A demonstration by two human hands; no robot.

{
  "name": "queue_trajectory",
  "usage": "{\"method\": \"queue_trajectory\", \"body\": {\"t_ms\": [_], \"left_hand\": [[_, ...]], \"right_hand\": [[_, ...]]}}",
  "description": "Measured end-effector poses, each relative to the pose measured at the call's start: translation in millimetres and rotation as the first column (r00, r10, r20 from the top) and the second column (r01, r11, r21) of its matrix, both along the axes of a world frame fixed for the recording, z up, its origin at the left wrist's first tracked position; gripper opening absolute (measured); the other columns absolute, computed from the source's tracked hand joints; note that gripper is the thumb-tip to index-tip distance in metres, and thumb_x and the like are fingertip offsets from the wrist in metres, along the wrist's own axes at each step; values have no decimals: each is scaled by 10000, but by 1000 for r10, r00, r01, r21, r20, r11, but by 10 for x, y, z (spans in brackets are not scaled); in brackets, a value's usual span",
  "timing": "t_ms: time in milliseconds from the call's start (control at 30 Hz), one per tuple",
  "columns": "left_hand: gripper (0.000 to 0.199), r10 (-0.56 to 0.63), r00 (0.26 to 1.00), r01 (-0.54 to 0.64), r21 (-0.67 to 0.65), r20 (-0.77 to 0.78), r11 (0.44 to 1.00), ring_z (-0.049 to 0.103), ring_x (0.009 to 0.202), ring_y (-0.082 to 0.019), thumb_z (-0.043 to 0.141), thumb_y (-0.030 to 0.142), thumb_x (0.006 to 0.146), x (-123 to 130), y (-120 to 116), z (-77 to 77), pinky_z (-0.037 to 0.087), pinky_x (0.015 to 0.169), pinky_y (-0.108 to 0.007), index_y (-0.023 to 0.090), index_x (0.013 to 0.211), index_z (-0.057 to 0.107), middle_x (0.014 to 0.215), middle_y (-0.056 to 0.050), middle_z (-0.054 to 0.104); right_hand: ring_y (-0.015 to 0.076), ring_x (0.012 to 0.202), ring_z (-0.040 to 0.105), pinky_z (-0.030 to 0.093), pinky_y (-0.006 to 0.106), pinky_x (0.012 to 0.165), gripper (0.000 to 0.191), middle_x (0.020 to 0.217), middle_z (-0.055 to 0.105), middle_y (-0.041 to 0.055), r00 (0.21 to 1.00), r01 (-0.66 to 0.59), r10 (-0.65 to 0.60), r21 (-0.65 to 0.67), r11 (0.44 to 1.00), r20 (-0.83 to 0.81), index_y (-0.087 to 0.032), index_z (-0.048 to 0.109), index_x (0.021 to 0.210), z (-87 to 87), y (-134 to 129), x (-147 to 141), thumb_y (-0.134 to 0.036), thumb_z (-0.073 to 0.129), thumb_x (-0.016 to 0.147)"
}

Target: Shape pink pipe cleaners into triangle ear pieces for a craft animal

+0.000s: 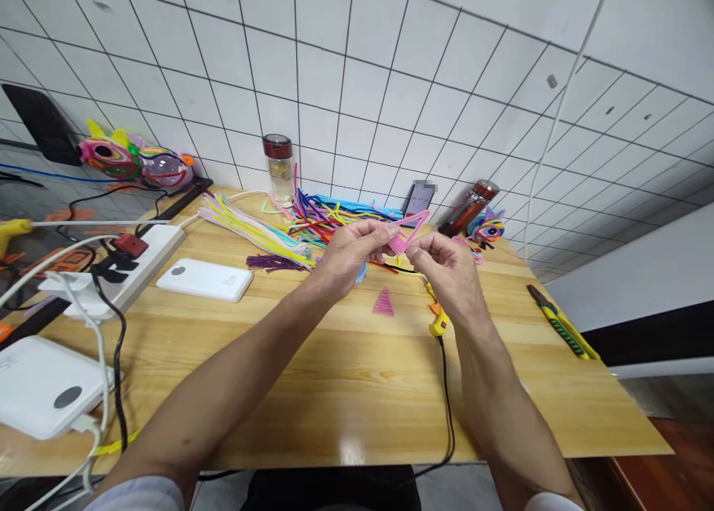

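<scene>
Above the middle of the table, my left hand [351,254] pinches a pink pipe cleaner [411,232] folded into tight rows, with a longer bent length angling up to the right. My right hand [449,273] is closed at the lower right end of the same pipe cleaner, thumb and forefinger together. Below them lies a small pink triangle [384,303] of similar ribbed rows. A yellow glue gun [439,321] with a black cord rests beside my right wrist, its tip partly hidden. Something light blue [362,273] shows behind my left hand.
Behind my hands spreads a pile of colourful pipe cleaners [317,217]. A glass bottle [279,170], a phone [419,201] and a reddish flask [471,204] stand near the tiled wall. Power banks [204,279] and a power strip [134,265] sit left; a utility knife [561,323] lies right.
</scene>
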State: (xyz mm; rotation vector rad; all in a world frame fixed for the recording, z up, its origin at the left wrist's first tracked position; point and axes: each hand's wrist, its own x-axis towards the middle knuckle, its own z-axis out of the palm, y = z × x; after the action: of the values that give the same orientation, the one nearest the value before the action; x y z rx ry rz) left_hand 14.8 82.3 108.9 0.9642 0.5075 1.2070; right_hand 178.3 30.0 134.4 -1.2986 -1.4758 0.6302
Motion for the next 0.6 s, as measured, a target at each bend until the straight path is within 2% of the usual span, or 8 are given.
{"method": "queue_trajectory", "body": {"t_ms": [167, 367, 600], "left_hand": [[393, -30, 1000, 29, 34, 5, 999, 599, 634, -99, 1006, 465, 691, -4, 10, -11, 476, 596, -224, 159, 696, 759, 740, -42, 753], [398, -74, 997, 74, 3, -18, 997, 609, 627, -103, 998, 469, 718, -17, 10, -11, 473, 594, -225, 159, 713, 749, 716, -38, 731], [402, -74, 997, 74, 8, 0, 997, 608, 633, -95, 1007, 460, 707, -33, 27, -6, 486, 596, -211, 154, 740, 749, 738, -35, 739]], "right_hand": [[117, 583, 426, 338, 271, 559, 223, 612, 545, -33, 1000, -4, 4, -19, 1000, -2, -218, 644, 705, 5, 1, 5, -400, 722, 808], [99, 528, 359, 299, 279, 537, 232, 587, 520, -49, 1000, -21, 21, -29, 999, -1, -221, 626, 690, 16, -11, -1, -394, 707, 821], [119, 604, 465, 367, 272, 579, 211, 658, 589, -23, 997, -54, 52, -35, 998, -57, -207, 672, 756, 4, -38, -28, -400, 722, 824]]}}
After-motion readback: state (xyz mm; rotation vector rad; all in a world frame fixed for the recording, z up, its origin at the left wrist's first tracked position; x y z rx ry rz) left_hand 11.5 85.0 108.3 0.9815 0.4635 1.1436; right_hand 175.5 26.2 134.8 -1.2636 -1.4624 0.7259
